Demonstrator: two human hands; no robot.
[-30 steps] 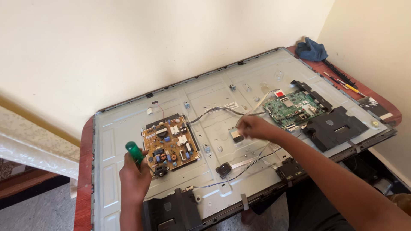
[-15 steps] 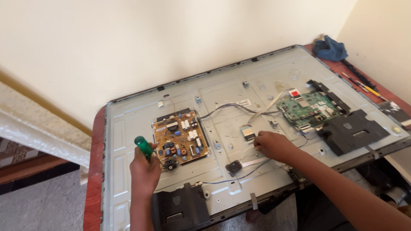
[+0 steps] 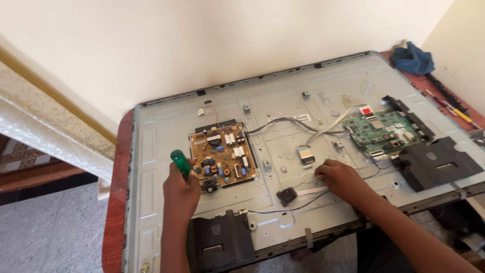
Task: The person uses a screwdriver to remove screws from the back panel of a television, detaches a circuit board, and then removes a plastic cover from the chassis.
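Cream wall behind a red-edged bench [image 3: 115, 202] carrying an opened flat-screen chassis [image 3: 283, 106], grey metal back up. Inside the chassis: brown power board [image 3: 222, 155] left of centre, green main board [image 3: 385, 132] to the right, black speaker boxes [image 3: 438, 163] along the near edge, loose grey cables between. Left hand [image 3: 181, 189] clamped on a green-handled screwdriver [image 3: 181, 163], just beside the power board. Right hand [image 3: 343, 179] with fingers curled down on a white ribbon cable [image 3: 310, 190] near a small black module [image 3: 287, 196]. Blue cloth [image 3: 413, 58] at the far corner.

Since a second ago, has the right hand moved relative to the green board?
Yes. The right hand has drawn back from the green board toward the panel's near edge, now resting by the flat white ribbon cable.
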